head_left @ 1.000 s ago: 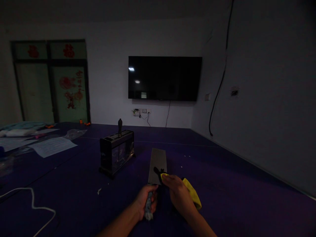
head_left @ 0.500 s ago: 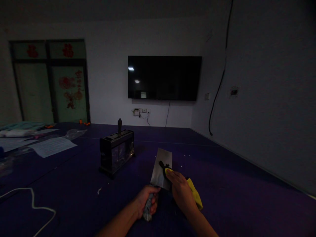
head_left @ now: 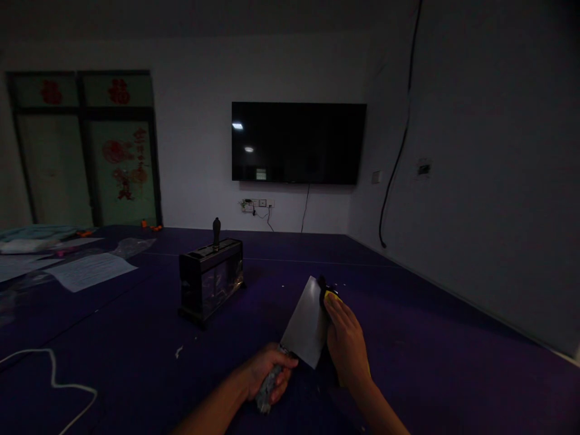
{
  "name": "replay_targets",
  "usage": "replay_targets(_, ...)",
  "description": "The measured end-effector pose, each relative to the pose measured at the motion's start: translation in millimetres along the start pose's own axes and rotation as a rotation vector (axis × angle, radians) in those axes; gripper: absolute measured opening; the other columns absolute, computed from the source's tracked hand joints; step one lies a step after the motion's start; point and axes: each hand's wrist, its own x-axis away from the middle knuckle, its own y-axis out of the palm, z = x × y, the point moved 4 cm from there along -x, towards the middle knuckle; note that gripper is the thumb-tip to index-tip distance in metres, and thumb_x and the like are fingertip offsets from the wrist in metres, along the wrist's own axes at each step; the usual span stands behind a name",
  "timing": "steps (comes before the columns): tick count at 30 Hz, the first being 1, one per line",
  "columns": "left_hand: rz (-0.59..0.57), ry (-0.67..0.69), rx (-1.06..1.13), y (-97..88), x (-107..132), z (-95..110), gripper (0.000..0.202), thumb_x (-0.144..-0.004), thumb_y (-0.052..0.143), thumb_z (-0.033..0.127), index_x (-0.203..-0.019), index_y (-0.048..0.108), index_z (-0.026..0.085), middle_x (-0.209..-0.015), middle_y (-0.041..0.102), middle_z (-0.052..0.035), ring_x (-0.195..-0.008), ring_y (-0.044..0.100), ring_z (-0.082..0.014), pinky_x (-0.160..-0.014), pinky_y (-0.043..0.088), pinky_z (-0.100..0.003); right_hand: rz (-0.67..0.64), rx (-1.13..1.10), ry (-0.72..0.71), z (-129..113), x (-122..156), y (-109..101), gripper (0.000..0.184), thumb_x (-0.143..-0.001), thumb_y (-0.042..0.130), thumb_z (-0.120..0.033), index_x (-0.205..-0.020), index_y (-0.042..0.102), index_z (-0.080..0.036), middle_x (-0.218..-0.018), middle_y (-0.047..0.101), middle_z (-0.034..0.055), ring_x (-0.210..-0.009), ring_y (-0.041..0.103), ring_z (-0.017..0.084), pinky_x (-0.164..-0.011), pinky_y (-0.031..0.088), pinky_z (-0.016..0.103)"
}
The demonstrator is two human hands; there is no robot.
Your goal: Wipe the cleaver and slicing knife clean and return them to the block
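My left hand (head_left: 268, 376) is wrapped round the handle of a cleaver, whose handle looks covered in crumpled clear wrap. The broad metal blade (head_left: 306, 326) points up and away from me, tilted to the right. My right hand (head_left: 348, 341) presses a yellow and black cloth (head_left: 322, 290) against the blade's right edge; most of the cloth is hidden behind that hand. Left of the cleaver stands a dark knife block (head_left: 222, 287) with clear sides, and one dark-handled tool (head_left: 216, 232) sticks up from its top slot.
Printed sheets (head_left: 90, 272) and crumpled clear plastic (head_left: 131, 246) lie on the purple tabletop (head_left: 149, 362) at left. A white cable (head_left: 54, 374) curls near the front left. Small white scraps (head_left: 178, 351) are scattered about. A television (head_left: 299, 143) hangs on the far wall.
My right hand has slid the cloth from the blade's middle to its far right edge. The cleaver has turned and leans more to the right. The view has shifted slightly.
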Motion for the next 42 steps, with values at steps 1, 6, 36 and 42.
replay_targets(1,-0.007,0.002,0.001,0.4,0.7,0.5,0.04,-0.066,0.054,0.036,-0.035,0.036,0.018,-0.025,0.03,0.0025,-0.02,0.033,-0.0101,-0.024,0.02,-0.019,0.008,0.006,0.002,0.4,-0.8,-1.7,0.055,-0.077,0.032,-0.004,-0.127,0.046,-0.021,-0.13,0.048,0.0067,-0.122,0.04,0.021,-0.098,0.037,0.045)
replay_targets(6,-0.023,0.003,0.005,0.9,3.3,2.0,0.038,-0.064,0.059,0.034,-0.036,0.037,0.017,-0.027,0.03,0.0045,-0.021,0.036,-0.01,-0.023,0.022,-0.018,0.04,0.04,-0.007,5.7,-0.7,-3.6,0.053,-0.078,0.032,-0.007,-0.129,0.043,-0.019,-0.135,0.043,0.0073,-0.125,0.036,0.022,-0.098,0.037,0.047)
replay_targets(36,0.281,-0.002,0.216,-19.6,-8.1,-9.8,0.041,-0.069,0.049,0.042,-0.039,0.035,0.018,-0.027,0.033,0.0033,-0.019,0.027,-0.0064,-0.025,0.019,-0.017,-0.427,-0.114,-0.091,-47.1,8.3,16.6,0.051,-0.077,0.033,-0.001,-0.111,0.062,-0.024,-0.107,0.065,0.0053,-0.096,0.058,0.016,-0.084,0.048,0.028)
replay_targets(42,0.324,0.02,0.381,-22.3,-8.6,-10.7,0.04,-0.072,0.052,0.037,-0.042,0.033,0.018,-0.028,0.029,0.0062,-0.021,0.027,-0.0054,-0.026,0.019,-0.016,-0.578,-0.186,-0.159,-64.0,10.3,15.4,0.051,-0.077,0.033,-0.002,-0.114,0.06,-0.026,-0.105,0.066,0.0041,-0.093,0.059,0.013,-0.082,0.047,0.024)
